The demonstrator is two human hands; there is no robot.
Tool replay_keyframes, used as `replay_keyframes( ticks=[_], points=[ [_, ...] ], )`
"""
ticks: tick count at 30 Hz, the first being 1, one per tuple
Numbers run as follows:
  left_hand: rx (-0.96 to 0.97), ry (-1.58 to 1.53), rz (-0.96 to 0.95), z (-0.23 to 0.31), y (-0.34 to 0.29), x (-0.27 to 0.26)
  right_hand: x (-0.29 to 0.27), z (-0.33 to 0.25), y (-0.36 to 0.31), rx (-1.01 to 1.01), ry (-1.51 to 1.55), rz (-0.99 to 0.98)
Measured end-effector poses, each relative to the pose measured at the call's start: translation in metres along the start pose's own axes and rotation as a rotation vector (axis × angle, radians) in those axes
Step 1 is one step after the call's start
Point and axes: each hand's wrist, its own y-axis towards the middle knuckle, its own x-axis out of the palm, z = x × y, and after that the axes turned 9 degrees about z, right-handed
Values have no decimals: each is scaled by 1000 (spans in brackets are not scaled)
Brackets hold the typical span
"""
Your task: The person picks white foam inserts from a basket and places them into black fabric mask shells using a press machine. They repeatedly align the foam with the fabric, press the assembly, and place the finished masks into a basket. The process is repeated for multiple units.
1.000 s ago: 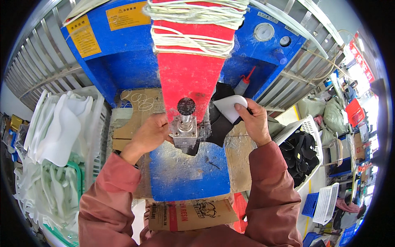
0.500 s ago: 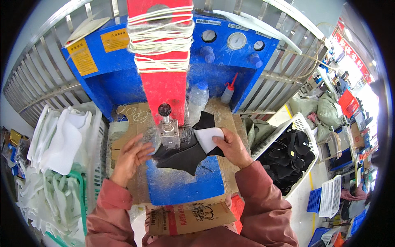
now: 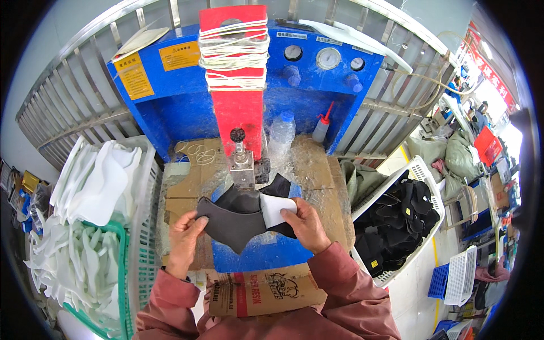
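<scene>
Black piece [image 3: 233, 226], hands [image 3: 183, 237] [image 3: 309, 226] at opposite ends

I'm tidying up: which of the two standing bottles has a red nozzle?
The smaller bottle, farther from the red arm; the larger bottle, beside that arm, has a blue cap.

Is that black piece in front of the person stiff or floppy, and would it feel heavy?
The black piece is probably bendy rather than stiff, since it looks thin and sheet-like. It likely feels light: the left hand just pinches its edge. Similar black pieces lie jumbled in the white basket, which also hints at soft material.
</scene>
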Motion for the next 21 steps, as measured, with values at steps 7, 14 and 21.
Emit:
replay_keyframes(
  ticks=[7,14,21],
  points=[
    [142,103,53,15,19,-5,6,-3,10,30,-2,-45],
    [136,193,46,28,23,-8,17,-8,10,22,-10,-32],
    [103,237,48,37,45,5,18,-12,27,23,39,6]
  ],
)
